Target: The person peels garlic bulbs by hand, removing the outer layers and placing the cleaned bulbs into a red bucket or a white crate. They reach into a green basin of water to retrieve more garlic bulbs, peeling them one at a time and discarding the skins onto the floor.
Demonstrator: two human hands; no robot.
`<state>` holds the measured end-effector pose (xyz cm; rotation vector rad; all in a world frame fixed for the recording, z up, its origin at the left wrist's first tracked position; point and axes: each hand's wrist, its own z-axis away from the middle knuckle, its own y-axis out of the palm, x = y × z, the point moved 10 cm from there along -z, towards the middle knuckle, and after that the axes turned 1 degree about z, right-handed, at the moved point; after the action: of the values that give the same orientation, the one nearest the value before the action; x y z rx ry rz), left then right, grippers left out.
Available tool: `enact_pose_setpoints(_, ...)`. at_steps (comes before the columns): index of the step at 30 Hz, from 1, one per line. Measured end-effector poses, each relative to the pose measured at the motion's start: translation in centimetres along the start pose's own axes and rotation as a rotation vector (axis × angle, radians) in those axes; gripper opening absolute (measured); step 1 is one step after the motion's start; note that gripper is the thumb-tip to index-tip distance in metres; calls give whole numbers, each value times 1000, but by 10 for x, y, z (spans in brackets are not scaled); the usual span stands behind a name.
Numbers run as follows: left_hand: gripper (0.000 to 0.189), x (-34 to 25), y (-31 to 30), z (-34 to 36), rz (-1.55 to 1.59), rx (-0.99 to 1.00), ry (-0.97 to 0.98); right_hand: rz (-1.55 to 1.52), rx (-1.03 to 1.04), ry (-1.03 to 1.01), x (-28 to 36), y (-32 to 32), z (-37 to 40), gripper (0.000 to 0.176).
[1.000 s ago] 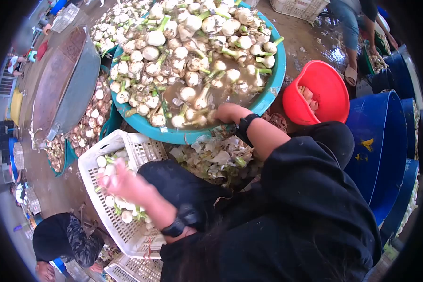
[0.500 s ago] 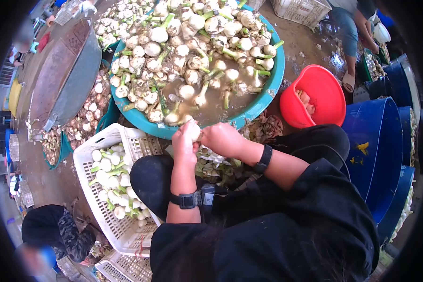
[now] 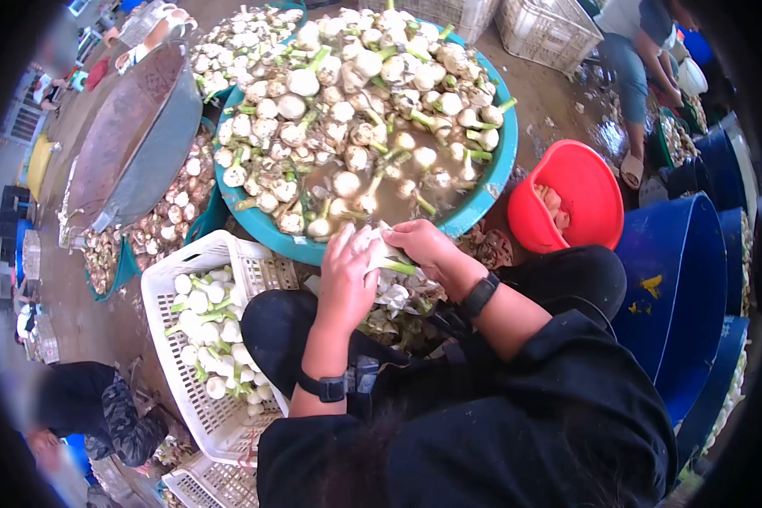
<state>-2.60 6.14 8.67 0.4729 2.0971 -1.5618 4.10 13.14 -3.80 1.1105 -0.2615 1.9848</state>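
Observation:
A fresh garlic bulb (image 3: 386, 256) with a short green stem is held between both hands, over the near rim of a round teal tub (image 3: 300, 247). My left hand (image 3: 352, 264) wraps the bulb from the left side. On the right, my right hand (image 3: 432, 249) pinches at the bulb's upper side, its fingers bent. Muddy water and many unpeeled garlic bulbs (image 3: 345, 184) fill the tub. Below my hands lies a heap of stripped garlic skins (image 3: 395, 298). Part of the held bulb is hidden by my fingers.
Left of my knee, a white plastic crate (image 3: 162, 326) holds clean garlic bulbs (image 3: 207, 326). A red bucket (image 3: 597, 195) stands to the right, beside tall blue barrels (image 3: 677, 279). A metal wheelbarrow (image 3: 135, 140) is at the left. Other people sit at both sides.
The garlic bulb has turned so its green stem now shows, pointing right. My left hand has opened out over it, and my right hand has shifted slightly right. The view has tilted a little.

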Motion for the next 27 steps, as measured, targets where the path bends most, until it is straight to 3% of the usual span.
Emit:
enact_pose_setpoints(1,27,-8,-4,2,-84,-56,96,8,19,-8,4,2,1,20)
enact_pose_setpoints(3,18,25,-6,10,422,-218,-153,-265,127,8,14,22,15,21)
enact_pose_setpoints(5,15,79,9,31,1147,-523,-535,-376,210,-175,33,28,31,22)
enact_pose_setpoints(6,15,99,23,39,1550,-585,-676,-108,230,-270,36,24,40,22)
enact_pose_setpoints(7,20,105,25,45,1715,-648,-794,153,241,-377,39,19,48,22)
enact_pose_setpoints(9,28,123,30,60,1875,-742,-977,-204,355,-551,61,7,72,27)
enact_pose_setpoints(10,35,136,32,64,1863,-644,-963,-333,250,-585,86,-4,86,28)
enact_pose_setpoints(11,37,139,25,64,1909,-670,-956,-464,133,-616,103,-18,98,29)
enact_pose_setpoints(12,36,141,20,65,1934,-660,-939,-461,134,-604,106,-29,93,34)
enact_pose_setpoints(13,35,142,13,65,1954,-645,-921,-381,169,-543,99,-31,86,34)
enact_pose_setpoints(14,26,146,-2,68,1909,-735,-891,156,247,-426,84,-15,74,32)
enact_pose_setpoints(15,22,169,-23,90,1841,-1119,-901,690,305,-272,56,-12,66,31)
enact_pose_setpoints(16,22,163,-64,102,1665,-1298,-776,1137,253,-326,49,-6,66,28)
enact_pose_setpoints(17,37,177,-85,120,1835,-1218,-544,1543,195,-356,46,-5,62,31)
enact_pose_setpoints(18,55,176,-113,136,1909,-1339,-498,1478,39,-268,43,-25,34,35)
enact_pose_setpoints(19,68,164,-115,162,1871,-1720,-873,1405,-149,-256,53,-43,10,34)
enact_pose_setpoints(20,71,147,-122,151,1986,-1561,-921,1327,-322,-250,63,-60,-13,33)
enact_pose_setpoints(21,71,146,-115,151,1984,-1572,-929,1416,-304,-213,56,-66,-41,34)
enact_pose_setpoints(23,67,136,-95,113,2037,-1306,-824,1509,-285,-187,39,-71,-84,34)
enact_pose_setpoints(25,61,133,-54,87,1759,-1033,-910,1480,-88,-126,9,-62,-119,31)
enact_pose_setpoints(26,58,133,-26,75,1719,-924,-941,1490,-84,-130,5,-60,-131,31)
enact_pose_setpoints(27,56,133,2,66,1677,-813,-978,1525,64,-243,-3,-42,-139,29)
